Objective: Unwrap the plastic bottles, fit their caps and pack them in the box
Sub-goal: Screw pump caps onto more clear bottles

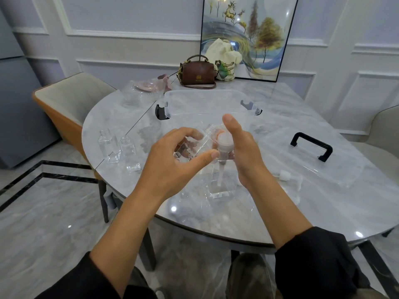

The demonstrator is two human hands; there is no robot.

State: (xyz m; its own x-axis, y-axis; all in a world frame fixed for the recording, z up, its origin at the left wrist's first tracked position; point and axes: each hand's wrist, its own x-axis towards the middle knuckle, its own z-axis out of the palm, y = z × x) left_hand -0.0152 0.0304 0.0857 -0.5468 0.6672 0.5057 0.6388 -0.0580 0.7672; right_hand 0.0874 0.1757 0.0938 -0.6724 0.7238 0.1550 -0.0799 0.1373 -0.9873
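head view: over a round marble counter (280, 212), the left hand (172, 160) curls its fingers and thumb round a clear plastic bottle (194, 145), which is tilted with its neck pointing away. just beside it, the right hand (241, 152) grips a white pump cap (224, 141), tube hanging down, thumb raised. two uncapped bottles (108, 145) stand at left. the clear box (207, 100) sits behind the hands, its lid (302, 167) at right.
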